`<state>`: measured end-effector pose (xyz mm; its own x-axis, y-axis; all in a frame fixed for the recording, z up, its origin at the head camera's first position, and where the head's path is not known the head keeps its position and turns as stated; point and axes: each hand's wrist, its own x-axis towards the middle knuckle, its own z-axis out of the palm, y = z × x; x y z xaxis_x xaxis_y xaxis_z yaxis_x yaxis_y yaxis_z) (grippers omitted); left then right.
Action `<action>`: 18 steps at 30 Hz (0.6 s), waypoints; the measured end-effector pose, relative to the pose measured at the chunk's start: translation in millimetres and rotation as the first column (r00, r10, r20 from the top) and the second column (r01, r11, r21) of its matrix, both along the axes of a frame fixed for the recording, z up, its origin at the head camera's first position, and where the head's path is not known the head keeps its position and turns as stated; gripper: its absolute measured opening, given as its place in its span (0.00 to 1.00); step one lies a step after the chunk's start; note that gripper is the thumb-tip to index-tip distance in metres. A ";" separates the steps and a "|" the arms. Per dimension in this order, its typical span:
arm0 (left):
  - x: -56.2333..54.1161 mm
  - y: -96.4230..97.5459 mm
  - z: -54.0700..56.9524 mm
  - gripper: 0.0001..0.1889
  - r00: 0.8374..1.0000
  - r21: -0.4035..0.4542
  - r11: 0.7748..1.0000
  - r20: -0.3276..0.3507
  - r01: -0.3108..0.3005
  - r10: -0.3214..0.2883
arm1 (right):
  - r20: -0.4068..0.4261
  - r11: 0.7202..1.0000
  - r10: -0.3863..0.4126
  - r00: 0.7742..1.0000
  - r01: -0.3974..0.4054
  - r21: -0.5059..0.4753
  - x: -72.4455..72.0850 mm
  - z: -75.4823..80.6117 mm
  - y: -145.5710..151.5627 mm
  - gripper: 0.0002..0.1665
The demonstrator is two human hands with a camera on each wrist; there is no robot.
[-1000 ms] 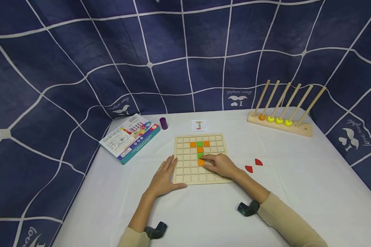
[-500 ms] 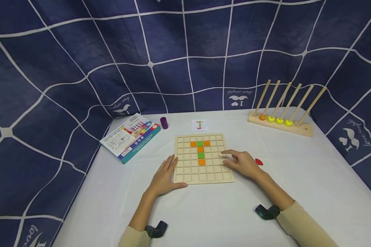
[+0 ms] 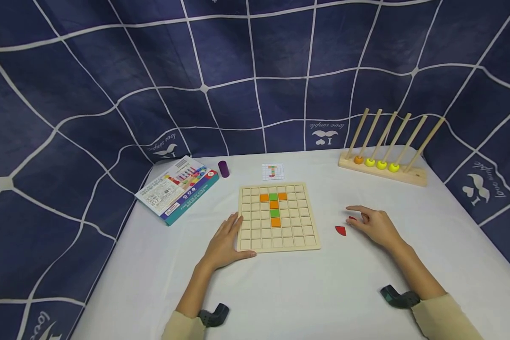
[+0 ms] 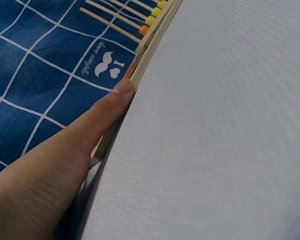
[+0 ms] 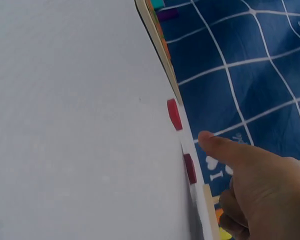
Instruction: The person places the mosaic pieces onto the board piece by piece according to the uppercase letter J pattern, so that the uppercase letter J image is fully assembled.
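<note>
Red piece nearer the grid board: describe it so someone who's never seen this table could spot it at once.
On the white table, find the wooden grid board. Beyond its right edge lies a small, flat red wedge with a curved side. The other red piece, farther from the board, is partly behind the right hand in the head view; this one shows whole.

The pale wooden grid board [image 3: 255,233] lies flat on the table [image 3: 297,288], its left edge against the left fingers [image 3: 227,227]. Six square tiles [image 3: 275,213], orange and green alternating, form a T in its cells. To its right lie two red quarter-circle pieces [image 3: 341,231], the farther one partly hidden by the right fingers [image 3: 359,208].
</note>
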<state>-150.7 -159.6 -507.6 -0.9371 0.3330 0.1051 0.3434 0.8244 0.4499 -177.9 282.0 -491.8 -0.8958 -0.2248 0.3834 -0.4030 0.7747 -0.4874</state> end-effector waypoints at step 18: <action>0.0 -0.3 0.1 0.60 1.000 0.003 1.000 -0.005 0.002 -0.002 | 0.010 0.998 -0.063 0.998 0.063 0.024 -17.0 -10.6 -8.6 0.18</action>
